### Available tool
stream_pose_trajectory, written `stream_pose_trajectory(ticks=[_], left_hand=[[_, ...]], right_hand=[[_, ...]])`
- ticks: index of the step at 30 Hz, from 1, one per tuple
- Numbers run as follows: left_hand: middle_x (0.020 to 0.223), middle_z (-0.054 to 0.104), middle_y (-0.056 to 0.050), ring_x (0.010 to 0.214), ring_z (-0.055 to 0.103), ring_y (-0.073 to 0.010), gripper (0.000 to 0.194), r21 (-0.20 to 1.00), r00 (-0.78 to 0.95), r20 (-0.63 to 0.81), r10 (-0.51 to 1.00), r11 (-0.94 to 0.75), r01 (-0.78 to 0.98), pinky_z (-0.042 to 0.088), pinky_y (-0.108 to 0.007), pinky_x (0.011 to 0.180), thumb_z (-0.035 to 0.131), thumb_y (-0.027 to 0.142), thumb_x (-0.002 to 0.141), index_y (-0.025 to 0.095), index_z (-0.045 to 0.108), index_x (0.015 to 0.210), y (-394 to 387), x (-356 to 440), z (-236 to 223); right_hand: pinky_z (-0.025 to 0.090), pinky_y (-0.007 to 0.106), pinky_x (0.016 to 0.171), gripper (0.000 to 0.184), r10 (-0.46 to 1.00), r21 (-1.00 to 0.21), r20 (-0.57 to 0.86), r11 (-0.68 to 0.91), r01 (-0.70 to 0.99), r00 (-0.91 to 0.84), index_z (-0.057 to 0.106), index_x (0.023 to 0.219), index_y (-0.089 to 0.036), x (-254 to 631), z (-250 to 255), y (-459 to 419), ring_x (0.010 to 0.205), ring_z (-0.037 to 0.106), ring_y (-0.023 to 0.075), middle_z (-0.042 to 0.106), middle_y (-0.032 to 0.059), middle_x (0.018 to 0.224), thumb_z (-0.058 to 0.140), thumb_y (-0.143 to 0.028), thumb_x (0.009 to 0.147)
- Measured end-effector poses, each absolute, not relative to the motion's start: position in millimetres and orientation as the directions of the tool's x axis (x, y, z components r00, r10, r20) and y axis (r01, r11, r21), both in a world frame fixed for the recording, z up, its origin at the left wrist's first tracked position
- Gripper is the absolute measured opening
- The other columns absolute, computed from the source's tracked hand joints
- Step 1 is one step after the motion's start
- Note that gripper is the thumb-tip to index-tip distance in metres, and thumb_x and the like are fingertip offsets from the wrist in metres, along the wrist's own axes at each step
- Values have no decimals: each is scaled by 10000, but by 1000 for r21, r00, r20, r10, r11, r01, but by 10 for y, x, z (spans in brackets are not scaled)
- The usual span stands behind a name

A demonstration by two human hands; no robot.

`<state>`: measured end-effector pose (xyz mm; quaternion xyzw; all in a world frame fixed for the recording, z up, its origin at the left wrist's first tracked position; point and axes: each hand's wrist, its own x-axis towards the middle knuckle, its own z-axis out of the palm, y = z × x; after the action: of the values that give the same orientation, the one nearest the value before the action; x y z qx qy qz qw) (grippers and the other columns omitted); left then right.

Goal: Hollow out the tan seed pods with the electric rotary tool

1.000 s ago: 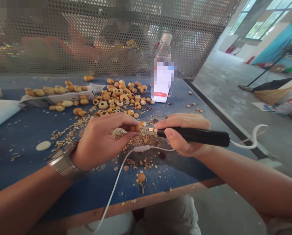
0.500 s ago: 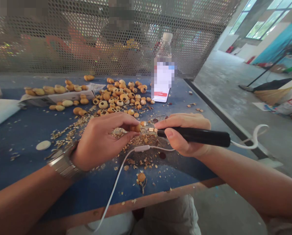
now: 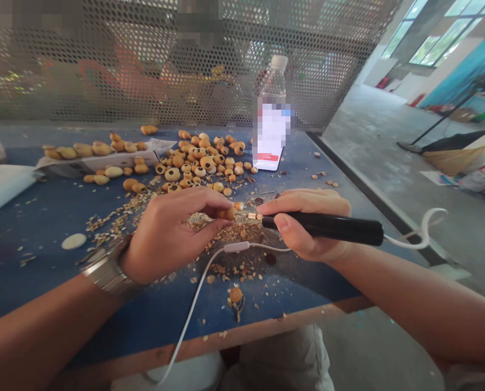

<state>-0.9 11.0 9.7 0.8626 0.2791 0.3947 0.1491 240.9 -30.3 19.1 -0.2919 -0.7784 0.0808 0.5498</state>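
Observation:
Between the thumb and fingers of my left hand (image 3: 177,231) is a small tan gourd (image 3: 227,213), partly hidden by the fingertips. My right hand (image 3: 311,222) is closed round a black electric rotary tool (image 3: 340,228) with a brass-coloured collet. The tool's thin bit points left and meets, or nearly meets, the gourd's right side; whether it is inside I cannot tell. From the tool's back end a white cord (image 3: 425,231) curls away. Seeds and shavings (image 3: 242,233) lie on the table under both hands.
Many small gourds (image 3: 205,163), several with cut holes, are heaped behind my hands. Whole gourds rest on a carton (image 3: 104,163) at the left. A phone (image 3: 272,138) leans on a clear bottle (image 3: 277,81). Across the blue table (image 3: 145,326) runs a cord with an inline switch (image 3: 236,247).
Hardly anything differs. The whole view has shifted very slightly; both hands keep the same hold on the gourd and the rotary tool.

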Motion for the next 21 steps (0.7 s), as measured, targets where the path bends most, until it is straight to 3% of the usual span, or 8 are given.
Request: stream_pose_trajectory(ticks=[8,21], left_hand=[[966,775,35,861,721,-107,80,453,542,606,582,-813,366,538,-236,832,735,211,944,232,734,1021,118,-16,78],[959,787,33,850,734,-127,81,456,538,596,596,-803,384,545,-253,824,736,214,932,243,738,1007,107,-10,91]], right_hand=[[595,122,670,147,553,-459,801,814,355,-231,817,886,-145,2418,180,-305,660,750,83,823,41,801,682,-143,828],[600,138,649,149,545,-449,806,818,360,-233,816,895,-165,2415,182,-300,642,743,88,821,28,797,682,-151,830]])
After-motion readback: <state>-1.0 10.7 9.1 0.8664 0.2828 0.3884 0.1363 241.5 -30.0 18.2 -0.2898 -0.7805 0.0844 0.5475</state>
